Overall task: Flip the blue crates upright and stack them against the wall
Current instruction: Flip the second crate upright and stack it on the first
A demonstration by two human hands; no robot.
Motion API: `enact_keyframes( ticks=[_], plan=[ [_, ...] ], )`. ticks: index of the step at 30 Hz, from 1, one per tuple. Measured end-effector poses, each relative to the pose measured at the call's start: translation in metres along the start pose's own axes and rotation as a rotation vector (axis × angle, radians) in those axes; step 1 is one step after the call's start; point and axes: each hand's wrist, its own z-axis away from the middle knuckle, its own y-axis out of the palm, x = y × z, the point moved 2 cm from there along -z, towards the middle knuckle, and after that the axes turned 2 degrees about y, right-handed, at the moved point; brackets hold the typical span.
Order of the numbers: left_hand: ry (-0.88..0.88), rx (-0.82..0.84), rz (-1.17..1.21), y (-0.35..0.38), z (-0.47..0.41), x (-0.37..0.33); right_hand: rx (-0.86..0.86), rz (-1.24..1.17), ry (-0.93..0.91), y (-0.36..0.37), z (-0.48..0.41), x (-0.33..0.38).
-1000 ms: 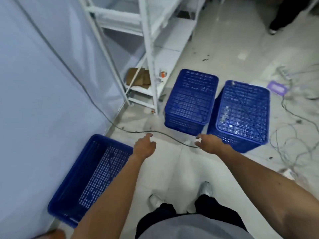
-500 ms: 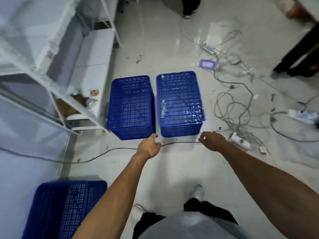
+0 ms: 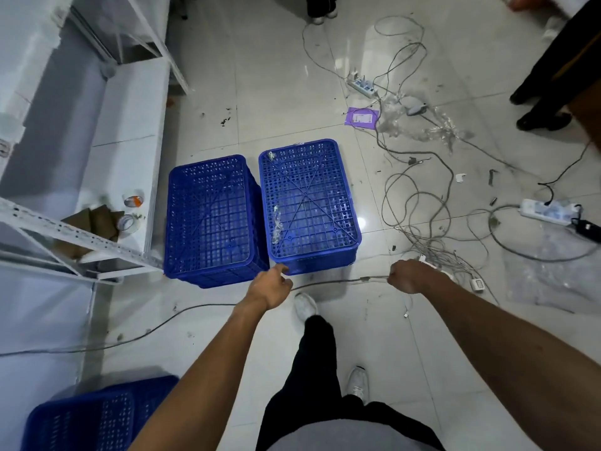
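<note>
left hand [image 3: 271,287] at upturned crate [image 3: 309,203] near edge, open floor [image 3: 276,102] beyond

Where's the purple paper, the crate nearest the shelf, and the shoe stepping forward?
purple paper [image 3: 361,117]: head view, middle of the sheet.
left crate [image 3: 208,213]: head view, middle of its upturned grid base.
front shoe [image 3: 305,306]: head view, top of the toe.

Two blue crates [image 3: 211,219] [image 3: 309,203] sit upside down, side by side on the floor. A third crate [image 3: 87,415] rests upright beside the wall.
</note>
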Motion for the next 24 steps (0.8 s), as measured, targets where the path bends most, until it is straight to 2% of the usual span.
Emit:
enact_keyframes(
  ticks=[3,8,11,16,18,21,24],
  plan=[
    [-0.014,-0.006,0.103,-0.019,-0.053,0.004,0.001,0.034,-0.033,-0.020,-0.036,0.016],
    [0.013,0.060,0.152,-0.046,-0.151,0.012,0.058,0.043,0.057,-0.046,-0.098,0.020],
    [0.047,0.108,0.024,-0.068,-0.197,0.018,0.091,0.023,0.113,-0.063,-0.131,0.020],
    [0.067,0.049,-0.197,-0.094,-0.258,0.033,0.070,-0.047,0.114,-0.101,-0.195,0.046],
    [0.071,0.048,-0.187,-0.086,-0.279,0.044,0.077,-0.062,0.101,-0.107,-0.228,0.056],
    [-0.015,0.070,-0.052,-0.062,-0.313,0.059,0.098,-0.063,0.081,-0.108,-0.279,0.065],
    [-0.106,0.156,-0.018,-0.030,-0.341,0.072,0.096,-0.047,0.031,-0.105,-0.330,0.070]
  ],
)
